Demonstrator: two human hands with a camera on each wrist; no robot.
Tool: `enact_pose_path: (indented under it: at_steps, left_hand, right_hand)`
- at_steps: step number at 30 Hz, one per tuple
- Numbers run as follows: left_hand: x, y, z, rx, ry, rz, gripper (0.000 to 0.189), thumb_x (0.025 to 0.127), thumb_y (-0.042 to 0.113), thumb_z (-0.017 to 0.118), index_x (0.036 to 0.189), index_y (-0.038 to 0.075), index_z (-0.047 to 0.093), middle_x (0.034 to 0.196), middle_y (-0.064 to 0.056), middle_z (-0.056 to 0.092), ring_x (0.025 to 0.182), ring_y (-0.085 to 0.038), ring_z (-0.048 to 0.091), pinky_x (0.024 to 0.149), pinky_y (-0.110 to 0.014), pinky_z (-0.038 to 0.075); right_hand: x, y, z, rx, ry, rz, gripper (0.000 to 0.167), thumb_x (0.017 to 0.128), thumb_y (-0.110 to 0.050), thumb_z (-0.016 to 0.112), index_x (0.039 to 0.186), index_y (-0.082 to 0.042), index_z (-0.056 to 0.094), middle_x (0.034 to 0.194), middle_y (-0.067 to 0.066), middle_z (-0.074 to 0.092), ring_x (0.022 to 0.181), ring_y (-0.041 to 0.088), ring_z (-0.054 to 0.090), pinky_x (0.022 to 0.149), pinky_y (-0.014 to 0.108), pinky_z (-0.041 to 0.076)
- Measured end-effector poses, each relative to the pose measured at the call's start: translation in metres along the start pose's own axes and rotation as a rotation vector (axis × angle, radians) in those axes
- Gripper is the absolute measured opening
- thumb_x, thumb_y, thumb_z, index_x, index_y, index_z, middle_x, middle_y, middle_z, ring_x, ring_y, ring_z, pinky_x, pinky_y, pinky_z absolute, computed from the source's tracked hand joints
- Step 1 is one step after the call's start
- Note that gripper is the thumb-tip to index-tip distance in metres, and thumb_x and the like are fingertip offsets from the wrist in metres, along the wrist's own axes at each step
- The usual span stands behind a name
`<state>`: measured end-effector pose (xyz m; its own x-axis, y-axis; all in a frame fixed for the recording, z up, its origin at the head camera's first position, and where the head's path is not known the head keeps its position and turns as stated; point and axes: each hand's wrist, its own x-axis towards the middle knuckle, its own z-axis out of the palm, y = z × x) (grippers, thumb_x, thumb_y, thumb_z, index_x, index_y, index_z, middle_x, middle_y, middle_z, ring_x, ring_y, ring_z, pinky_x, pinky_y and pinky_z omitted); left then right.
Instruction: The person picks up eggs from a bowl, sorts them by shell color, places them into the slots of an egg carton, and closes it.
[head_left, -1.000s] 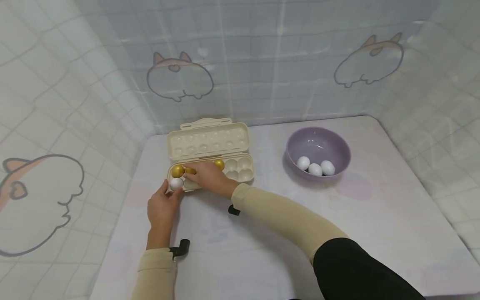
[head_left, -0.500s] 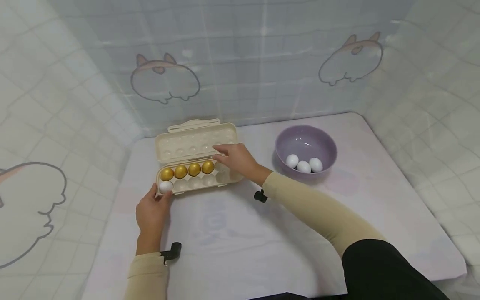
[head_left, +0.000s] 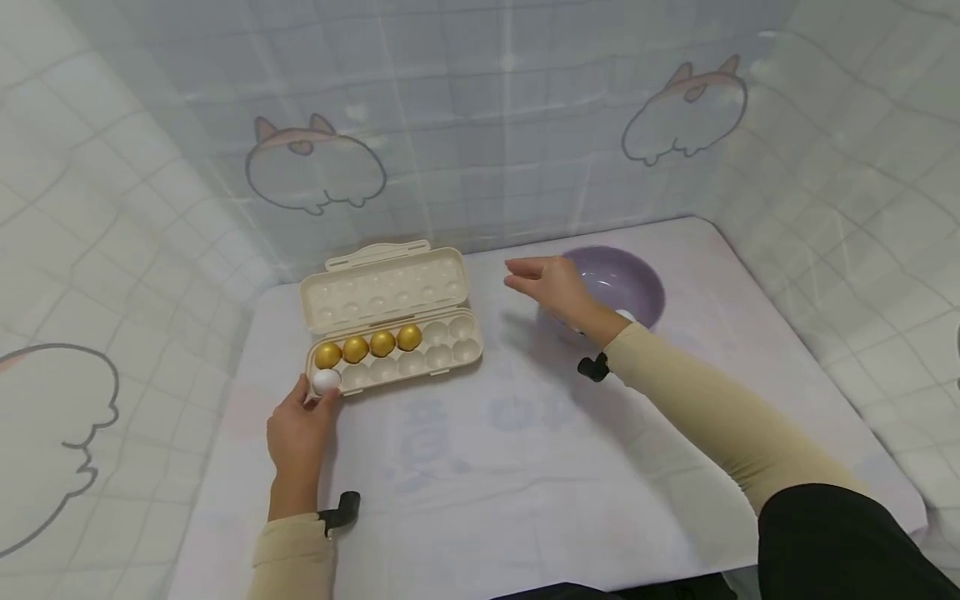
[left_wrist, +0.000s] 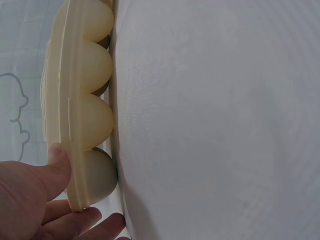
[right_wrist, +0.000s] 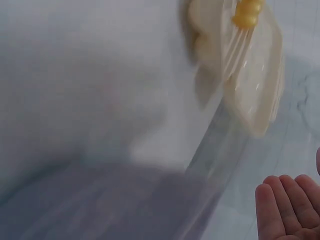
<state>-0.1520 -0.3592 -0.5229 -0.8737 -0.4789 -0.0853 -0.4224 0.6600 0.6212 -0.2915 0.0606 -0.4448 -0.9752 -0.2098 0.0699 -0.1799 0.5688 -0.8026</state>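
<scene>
In the head view, a cream egg carton (head_left: 438,358) lies with its lid (head_left: 384,292) raised at the back left of the table. Several golden eggs (head_left: 382,343) fill part of its back row, and one white egg (head_left: 326,382) sits in the front left cup. My left hand (head_left: 296,437) grips the carton's front left corner between thumb and fingers; the left wrist view shows the thumb (left_wrist: 59,167) against the rim. My right hand (head_left: 555,287), fingers straight and holding nothing, hovers by the left side of a purple bowl (head_left: 637,283).
Inside the bowl a white egg (head_left: 625,316) shows partly; the right arm hides the rest of that area. A white cloth covers the table (head_left: 480,492). Tile-patterned curtains (head_left: 465,125) hang close behind and at both sides.
My right hand has left the row of golden eggs and travelled right to the bowl, without anything in it. The left hand keeps its hold on the carton's corner. The head view has shifted slightly.
</scene>
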Motion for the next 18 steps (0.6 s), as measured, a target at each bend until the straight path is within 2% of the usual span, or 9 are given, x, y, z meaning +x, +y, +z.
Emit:
enact_pose_path:
  at_steps: [5,9,14,18]
  left_hand:
    - [-0.001,-0.002,0.0,-0.003,-0.004,-0.021,0.074,0.102,0.039,0.07,0.164,0.018,0.034,0.157,-0.019,0.05,0.146,-0.046,0.051,0.12,-0.064,0.039]
    - [0.0,-0.002,0.001,-0.004,-0.005,-0.022,0.075,0.102,0.04,0.07,0.164,0.018,0.033,0.156,-0.021,0.052,0.146,-0.047,0.051,0.12,-0.065,0.038]
    - [0.001,-0.002,0.002,-0.003,-0.008,-0.02,0.075,0.102,0.039,0.07,0.164,0.018,0.033,0.156,-0.021,0.052,0.144,-0.047,0.052,0.119,-0.065,0.039]
    - [0.002,-0.001,0.002,-0.01,-0.012,-0.017,0.075,0.102,0.038,0.07,0.164,0.017,0.033,0.156,-0.021,0.051,0.144,-0.046,0.053,0.119,-0.065,0.04]
  right_hand:
    - [-0.012,0.022,-0.033,-0.033,0.014,0.068,0.047,0.101,-0.047,0.071,0.143,-0.026,0.068,0.145,-0.002,0.07,0.134,0.021,0.067,0.112,0.043,0.055]
    - [-0.021,0.04,-0.055,-0.064,0.019,0.073,0.05,0.101,-0.048,0.07,0.146,-0.025,0.066,0.149,-0.001,0.067,0.139,0.023,0.063,0.117,0.047,0.051]
    - [-0.028,0.062,-0.075,-0.137,0.021,0.087,0.052,0.102,-0.049,0.067,0.146,-0.021,0.066,0.151,0.002,0.065,0.142,0.028,0.06,0.118,0.05,0.049]
    - [-0.034,0.076,-0.087,-0.181,-0.016,0.126,0.054,0.102,-0.05,0.067,0.147,-0.019,0.065,0.149,0.005,0.066,0.144,0.032,0.058,0.119,0.053,0.047]
